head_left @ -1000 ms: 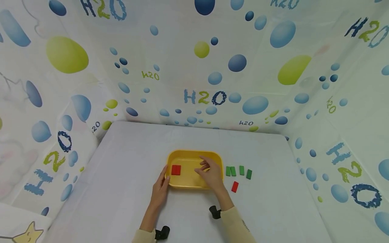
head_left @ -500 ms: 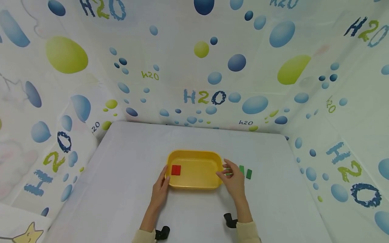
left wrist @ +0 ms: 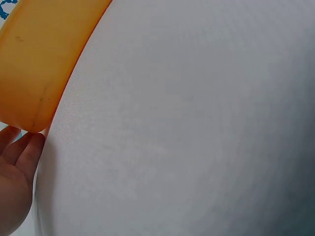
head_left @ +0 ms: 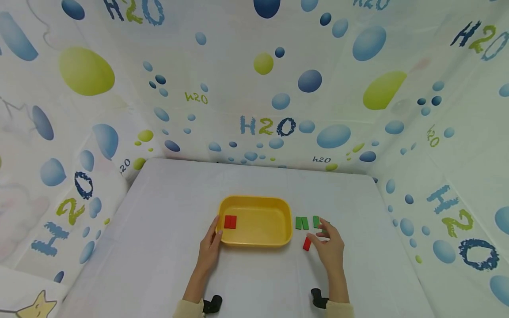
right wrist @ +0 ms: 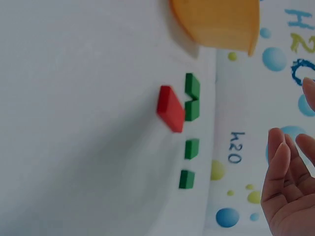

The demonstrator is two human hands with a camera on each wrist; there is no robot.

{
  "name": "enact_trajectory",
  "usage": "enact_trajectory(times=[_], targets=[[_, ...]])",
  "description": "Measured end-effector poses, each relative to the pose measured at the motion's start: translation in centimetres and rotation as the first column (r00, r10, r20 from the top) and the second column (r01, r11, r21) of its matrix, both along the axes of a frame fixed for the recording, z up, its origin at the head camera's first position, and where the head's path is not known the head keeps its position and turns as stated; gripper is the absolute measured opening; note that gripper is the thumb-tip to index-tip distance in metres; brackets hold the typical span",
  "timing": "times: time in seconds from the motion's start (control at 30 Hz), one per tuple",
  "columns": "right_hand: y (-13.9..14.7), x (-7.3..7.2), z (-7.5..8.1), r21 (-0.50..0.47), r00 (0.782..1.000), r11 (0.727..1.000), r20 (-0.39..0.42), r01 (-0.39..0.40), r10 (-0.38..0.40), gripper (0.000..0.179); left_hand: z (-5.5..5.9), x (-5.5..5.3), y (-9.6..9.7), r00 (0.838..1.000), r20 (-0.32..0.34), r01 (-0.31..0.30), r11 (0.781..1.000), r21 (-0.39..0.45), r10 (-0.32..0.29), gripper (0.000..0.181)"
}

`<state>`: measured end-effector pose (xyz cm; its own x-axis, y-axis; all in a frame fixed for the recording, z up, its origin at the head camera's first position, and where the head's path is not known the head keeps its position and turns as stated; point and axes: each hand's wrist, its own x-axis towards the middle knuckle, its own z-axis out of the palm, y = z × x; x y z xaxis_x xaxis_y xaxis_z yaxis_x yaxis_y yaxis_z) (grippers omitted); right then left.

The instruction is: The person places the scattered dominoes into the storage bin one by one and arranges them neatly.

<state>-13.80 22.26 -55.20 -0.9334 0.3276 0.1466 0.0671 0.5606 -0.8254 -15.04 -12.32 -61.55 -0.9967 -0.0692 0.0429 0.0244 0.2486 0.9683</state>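
In the head view my left hand (head_left: 210,247) rests against the left end of a yellow tray (head_left: 256,244), its fingers along the outer wall. The left wrist view shows those fingers touching the tray's corner (left wrist: 34,98). Two red blocks (head_left: 230,222) lie side by side inside the tray, near its left end. Right of the tray my right hand (head_left: 331,247) hovers, holding nothing, its thumb and fingers spread apart. Below its thumb, a loose red block (head_left: 306,244) lies on the table, clear of the hand in the right wrist view (right wrist: 170,109).
Several green blocks (head_left: 301,223) lie in a row right of the tray, one partly hidden by the right hand. They stand beyond the red block in the right wrist view. A white cloth (head_left: 159,212) covers the table, and a patterned curtain (head_left: 238,88) surrounds it.
My right hand has moved right, from above the tray, past its right edge and the green blocks, to beside the loose red block. My left hand has stayed at the tray.
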Motion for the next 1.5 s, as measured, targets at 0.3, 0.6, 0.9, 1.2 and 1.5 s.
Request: enact_trajectory(times=[0.3, 0.6, 0.9, 1.2, 1.5], targets=[[1.5, 0.7, -1.5, 0.006, 0.992, 1.000, 0.127, 0.005, -0.005, 0.067, 0.1, 0.0, 0.0, 1.000, 0.008, 0.009, 1.000, -0.006, -0.009, 0.052], [2.0, 1.0, -3.2, 0.012, 0.954, 1.000, 0.300, -0.021, 0.017, 0.067, 0.1, 0.0, 0.0, 1.000, 0.006, 0.007, 1.000, 0.002, -0.007, 0.052], [1.8, 0.9, -3.9, 0.082, 0.949, 0.995, 0.314, -0.053, 0.025, 0.069, 0.1, 0.0, 0.0, 1.000, 0.002, -0.001, 1.000, 0.001, 0.001, 0.051], [1.6, 0.7, -4.1, 0.091, 0.941, 0.991, 0.333, -0.098, 0.062, 0.072, 0.2, 0.0, 0.0, 1.000, -0.001, 0.000, 1.000, -0.003, 0.000, 0.051], [1.5, 0.5, -4.7, 0.098, 0.933, 0.987, 0.349, -0.129, 0.087, 0.069, 0.1, 0.0, 0.1, 1.000, -0.020, -0.013, 1.000, -0.014, 0.013, 0.050]])
